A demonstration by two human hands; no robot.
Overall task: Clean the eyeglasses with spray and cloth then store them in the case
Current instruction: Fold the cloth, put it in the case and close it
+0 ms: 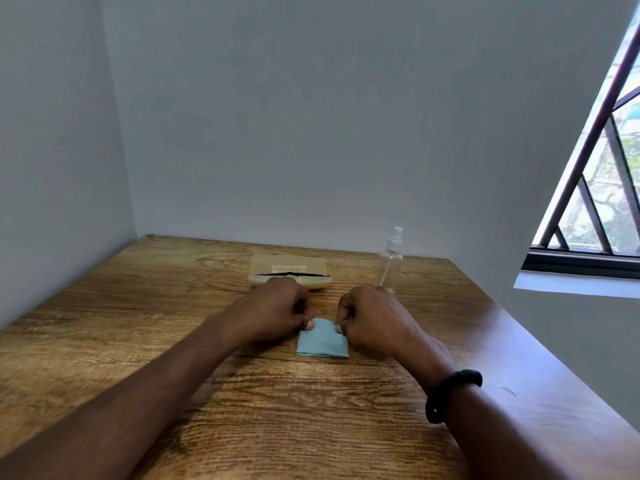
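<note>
Hands: two, a left hand and a right hand
Cloths: one, a folded light-blue cloth
Cases: one, a tan case, open
Spray bottles: one, a clear spray bottle
Wristbands: one, a black wristband
Tabletops: one, a wooden tabletop
Windows: one, a barred window
</note>
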